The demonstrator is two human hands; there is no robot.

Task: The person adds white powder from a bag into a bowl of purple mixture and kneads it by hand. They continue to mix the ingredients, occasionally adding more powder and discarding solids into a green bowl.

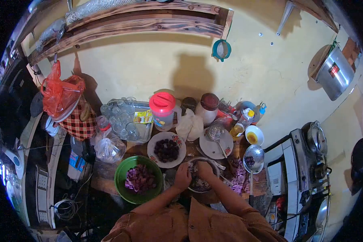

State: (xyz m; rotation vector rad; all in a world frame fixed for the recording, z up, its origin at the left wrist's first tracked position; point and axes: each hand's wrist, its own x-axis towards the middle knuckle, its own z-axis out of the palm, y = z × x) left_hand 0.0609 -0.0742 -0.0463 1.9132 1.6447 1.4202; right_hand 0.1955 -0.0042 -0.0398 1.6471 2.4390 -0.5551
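A round bowl (199, 190) with purple and whitish stuff in it sits at the table's front, close to my body. My left hand (183, 177) holds the bowl's left rim. My right hand (205, 171) reaches down into the bowl, its fingertips hidden in the contents. Left of the bowl stands a green basin (120, 189) with chopped purple pieces (139, 180). Behind it, a floral plate (152, 141) carries dark purple lumps (166, 151). Purple scraps (240, 177) lie to the bowl's right.
A skimmer (215, 133) rests on a white plate (205, 147); another long-handled skimmer (252, 155) holds dark pieces at right. Behind stand a pink-lidded jug (162, 109), a dark-lidded jar (208, 111), an oil bottle (240, 127) and a tray of glasses (143, 137). A stove (304, 161) stands far right.
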